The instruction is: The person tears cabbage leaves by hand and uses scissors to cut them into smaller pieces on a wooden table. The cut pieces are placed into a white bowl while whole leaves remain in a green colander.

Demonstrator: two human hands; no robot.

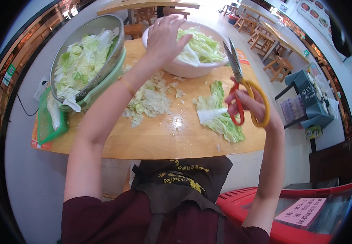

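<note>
My left hand (167, 39) is over the left side of a pinkish-white bowl (188, 70), slightly blurred, thumb apart from the fingers, with nothing seen in it. Cut napa cabbage (203, 45) fills the bowl. In my right hand (252, 103) is a pair of scissors (238, 73), one handle red, the other yellow. Their blades point away from me and stand a little apart. Below and left of the scissors a cabbage leaf (221, 122) lies flat on the wooden table (163, 140). A pile of torn leaf pieces (151, 100) rests mid-table, partly behind my left forearm.
A metal colander (95, 87) of cabbage leaves (81, 64) tilts over a light green basin (115, 71) at left. Beside it, a green plastic basket (46, 122) holds a long pale item (54, 114). A red chest freezer (243, 201) stands at my right; wooden stools (261, 39) are beyond.
</note>
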